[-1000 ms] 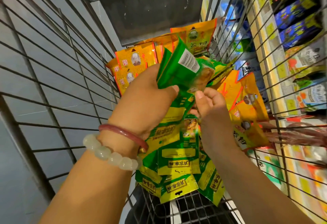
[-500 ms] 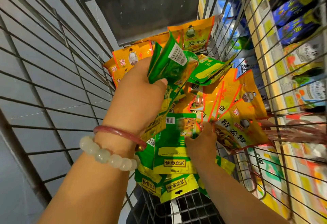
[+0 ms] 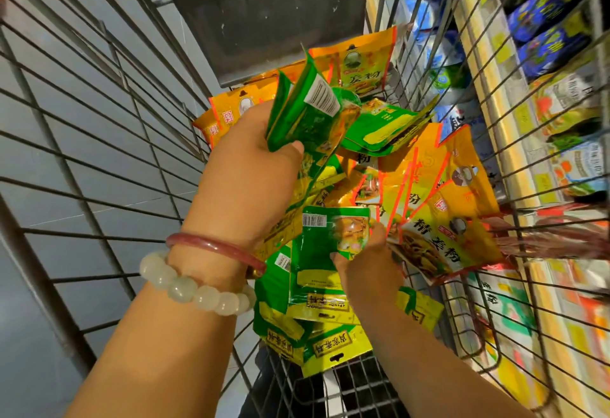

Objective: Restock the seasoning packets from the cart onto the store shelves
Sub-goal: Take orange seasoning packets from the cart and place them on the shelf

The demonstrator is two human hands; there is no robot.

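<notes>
Green and orange seasoning packets fill the wire cart point(image 3: 109, 140). My left hand point(image 3: 251, 173) grips a fanned stack of green packets point(image 3: 307, 113) held up over the pile. Lower down, my right hand point(image 3: 369, 262) pinches the top edge of one green packet point(image 3: 326, 252) that lies on other green packets point(image 3: 317, 345) at the cart's near end. Orange packets point(image 3: 442, 239) lie to the right of that hand and at the far end point(image 3: 359, 64).
Store shelves point(image 3: 561, 94) with blue, green and white packaged goods run along the right, just past the cart's wire side point(image 3: 515, 206). A grey flap point(image 3: 264, 11) closes the cart's far end. Grey floor shows through the left bars.
My right hand has dropped from the held stack into the pile and taken hold of a green packet there. My left hand has kept its stack, shifted slightly left.
</notes>
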